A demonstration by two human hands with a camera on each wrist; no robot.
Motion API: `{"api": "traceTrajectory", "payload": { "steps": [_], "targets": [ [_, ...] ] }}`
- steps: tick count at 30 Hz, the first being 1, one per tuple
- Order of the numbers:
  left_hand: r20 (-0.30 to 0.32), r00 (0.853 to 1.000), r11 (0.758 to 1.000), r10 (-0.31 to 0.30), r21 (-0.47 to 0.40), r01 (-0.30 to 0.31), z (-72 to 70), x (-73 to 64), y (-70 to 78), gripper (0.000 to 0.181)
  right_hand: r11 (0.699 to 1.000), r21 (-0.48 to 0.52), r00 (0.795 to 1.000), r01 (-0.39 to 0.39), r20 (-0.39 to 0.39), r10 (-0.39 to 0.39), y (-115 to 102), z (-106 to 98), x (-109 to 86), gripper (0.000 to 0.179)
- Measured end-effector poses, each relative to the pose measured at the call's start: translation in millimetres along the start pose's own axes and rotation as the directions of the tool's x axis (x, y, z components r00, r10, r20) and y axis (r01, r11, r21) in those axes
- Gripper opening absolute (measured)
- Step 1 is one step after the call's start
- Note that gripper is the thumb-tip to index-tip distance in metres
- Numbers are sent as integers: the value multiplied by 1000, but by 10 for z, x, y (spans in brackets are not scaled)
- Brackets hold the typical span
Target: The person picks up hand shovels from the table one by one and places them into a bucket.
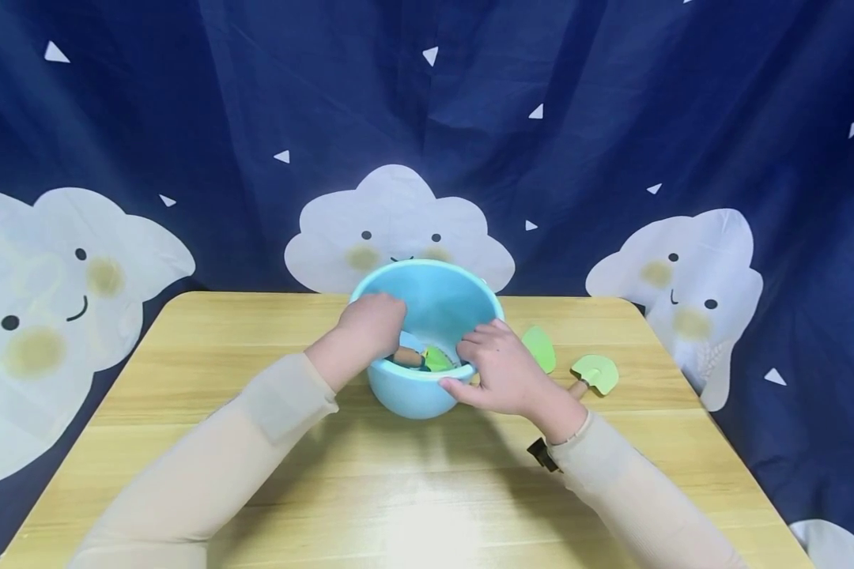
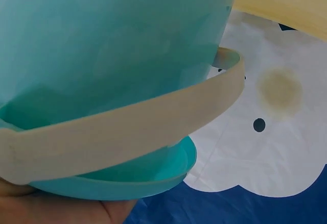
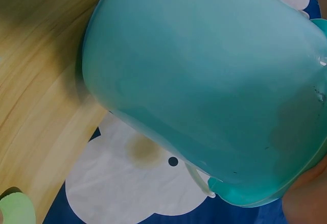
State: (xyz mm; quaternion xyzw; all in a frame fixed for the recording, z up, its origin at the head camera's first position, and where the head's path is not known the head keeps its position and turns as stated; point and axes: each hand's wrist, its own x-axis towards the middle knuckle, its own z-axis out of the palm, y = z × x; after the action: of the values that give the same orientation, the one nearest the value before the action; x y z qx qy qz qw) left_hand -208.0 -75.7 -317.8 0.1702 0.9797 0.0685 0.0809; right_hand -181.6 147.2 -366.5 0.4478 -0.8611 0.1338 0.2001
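Observation:
A light blue bucket point(image 1: 416, 395) leans with its mouth tipped toward me at the middle of the table. My left hand point(image 1: 372, 324) grips its left rim, the fingers mostly hidden. The right hand point(image 1: 501, 367) holds the rim at the right front, thumb outside and fingers over the inner side. Inside the bucket lies a small garden tool point(image 1: 409, 358) with a wooden handle and a green part, next to a paler blue piece point(image 1: 411, 341). The left wrist view shows the bucket's pale carrying handle point(image 2: 117, 132) hanging across the outside wall.
To the right of the bucket, a green shovel point(image 1: 598, 373) with a wooden handle lies on the wooden table point(image 1: 242, 332). Another green tool head point(image 1: 539, 348) is between it and the bucket. A dark blue curtain point(image 1: 356, 95) with white clouds hangs behind the table.

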Motion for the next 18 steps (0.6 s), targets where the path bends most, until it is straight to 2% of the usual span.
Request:
{"api": "traceTrajectory", "payload": {
  "steps": [8,18],
  "targets": [
    [43,999,996,5,88,-9,-10,29,27,58,1000,-2,1000,2,-1,-2,2,9,6,59],
    [54,998,996,12,90,-17,-15,37,21,61,1000,-5,1000,0,-2,0,6,7,3,57]
  ]
}}
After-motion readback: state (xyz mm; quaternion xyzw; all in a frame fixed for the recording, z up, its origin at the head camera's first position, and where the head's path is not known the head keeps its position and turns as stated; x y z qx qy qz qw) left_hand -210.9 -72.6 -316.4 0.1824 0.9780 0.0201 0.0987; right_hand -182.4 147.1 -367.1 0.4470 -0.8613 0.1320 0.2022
